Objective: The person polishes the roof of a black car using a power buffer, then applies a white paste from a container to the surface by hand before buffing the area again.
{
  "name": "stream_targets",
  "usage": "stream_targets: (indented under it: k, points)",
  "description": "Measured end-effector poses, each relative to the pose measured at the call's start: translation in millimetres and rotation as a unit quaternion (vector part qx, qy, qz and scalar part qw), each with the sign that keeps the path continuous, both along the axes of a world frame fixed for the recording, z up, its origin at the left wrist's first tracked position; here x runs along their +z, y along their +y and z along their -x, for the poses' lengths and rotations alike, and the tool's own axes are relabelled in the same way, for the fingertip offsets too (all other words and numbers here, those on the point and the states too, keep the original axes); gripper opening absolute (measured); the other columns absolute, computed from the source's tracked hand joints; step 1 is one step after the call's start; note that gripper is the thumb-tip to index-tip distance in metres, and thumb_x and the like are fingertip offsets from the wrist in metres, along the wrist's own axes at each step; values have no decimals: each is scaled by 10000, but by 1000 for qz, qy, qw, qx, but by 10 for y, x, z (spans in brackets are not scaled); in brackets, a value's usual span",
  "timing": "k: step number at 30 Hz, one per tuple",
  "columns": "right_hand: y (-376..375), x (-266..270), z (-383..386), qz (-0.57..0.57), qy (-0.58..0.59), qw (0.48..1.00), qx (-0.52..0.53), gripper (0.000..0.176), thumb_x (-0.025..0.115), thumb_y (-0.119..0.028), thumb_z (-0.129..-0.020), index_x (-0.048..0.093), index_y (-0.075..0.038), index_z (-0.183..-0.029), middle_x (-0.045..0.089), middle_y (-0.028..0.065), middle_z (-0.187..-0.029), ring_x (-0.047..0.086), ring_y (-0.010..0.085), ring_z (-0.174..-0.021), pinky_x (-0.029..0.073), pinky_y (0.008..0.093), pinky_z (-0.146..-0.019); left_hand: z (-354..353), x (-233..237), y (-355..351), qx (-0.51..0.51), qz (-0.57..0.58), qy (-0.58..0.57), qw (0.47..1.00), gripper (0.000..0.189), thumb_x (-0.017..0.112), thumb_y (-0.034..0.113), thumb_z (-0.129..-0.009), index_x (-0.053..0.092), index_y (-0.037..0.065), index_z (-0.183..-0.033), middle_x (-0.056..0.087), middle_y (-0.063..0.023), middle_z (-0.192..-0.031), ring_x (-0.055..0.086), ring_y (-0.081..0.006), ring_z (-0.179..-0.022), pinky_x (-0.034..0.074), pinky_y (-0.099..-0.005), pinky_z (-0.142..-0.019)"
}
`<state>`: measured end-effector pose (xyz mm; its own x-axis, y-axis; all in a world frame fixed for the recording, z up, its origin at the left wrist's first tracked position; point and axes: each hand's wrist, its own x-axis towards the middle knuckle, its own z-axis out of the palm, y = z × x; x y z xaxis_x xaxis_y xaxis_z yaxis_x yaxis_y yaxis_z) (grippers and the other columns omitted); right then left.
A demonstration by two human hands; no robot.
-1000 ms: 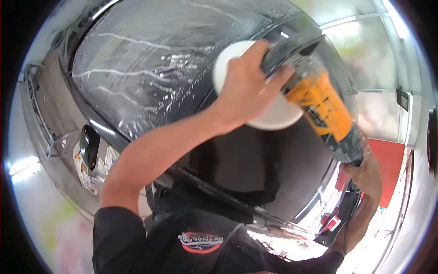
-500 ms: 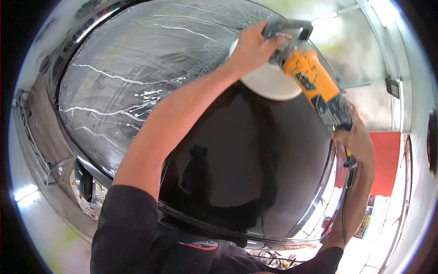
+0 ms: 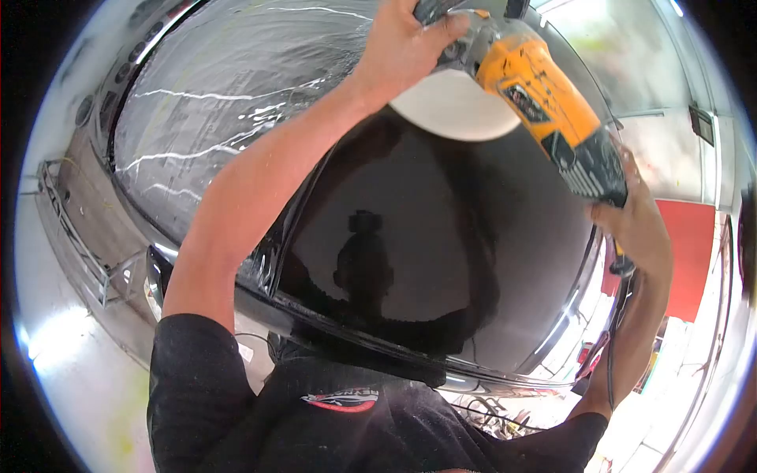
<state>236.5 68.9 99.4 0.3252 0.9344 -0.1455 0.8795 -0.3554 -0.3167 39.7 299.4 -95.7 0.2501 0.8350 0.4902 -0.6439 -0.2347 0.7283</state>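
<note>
An orange and black polisher (image 3: 544, 91) lies across the upper right, its round white pad (image 3: 457, 106) over the glossy black car panel (image 3: 394, 213). My left hand (image 3: 406, 39) is closed round the black front handle at the top edge of the view. At the rear of the machine, my right hand (image 3: 631, 213) wraps round the black body end, where the cable runs down along my forearm. The panel reflects a dark head-and-shoulders shape.
Plastic sheeting (image 3: 213, 102) with white streaks covers the upper left of the car. A metal frame (image 3: 79, 229) stands at the left. At the right is a red panel (image 3: 686, 252). Tangled hoses or cords (image 3: 505, 418) lie below the car's edge.
The pad and the polisher's front have shifted up and slightly left in the view, while its rear and my right hand have moved slightly right. Both hands still hold it.
</note>
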Motion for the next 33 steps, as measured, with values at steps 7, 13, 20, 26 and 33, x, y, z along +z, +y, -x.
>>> stream_targets:
  k: [7,13,20,26,33]
  points:
    - [-658,36,479,38,89,995,15,1016,731,109,-669,358,-111,-1588,592,204,-1410,510,265,-1376,334,364,-1177,836,158,-1107,122,47,145,981,206,763,164,-933,596,48,-966,543,36,-673,463,-37,-518,355,-238,-459]
    - [-1192,82,676,121,10,986,117,1116,838,41,-650,288,-143,-1603,527,226,-1493,547,415,-1353,445,432,-1121,1516,428,-2247,189,33,299,935,307,788,235,-908,564,25,-914,582,-30,-712,515,-104,-669,456,-300,-604]
    - [-1618,92,873,246,26,967,63,1176,842,31,-593,258,-103,-1604,470,185,-1560,607,453,-1252,478,424,-1090,1922,313,-3014,202,-55,317,925,289,782,117,-888,549,-41,-954,644,-90,-697,627,-136,-580,475,-309,-518]
    - [-1235,-50,718,141,15,981,132,1111,812,-56,-685,219,-178,-1616,676,249,-1115,659,505,-1003,525,484,-921,1704,356,-2366,223,6,328,918,276,801,162,-888,579,3,-927,605,-76,-646,574,-101,-594,475,-319,-546]
    - [-628,-64,281,90,41,994,52,1020,781,-107,-740,251,-170,-1609,716,218,-1045,700,419,-940,524,423,-904,824,371,-1067,152,5,265,952,249,714,168,-958,618,-42,-1052,666,-143,-841,586,-157,-802,496,-345,-753]
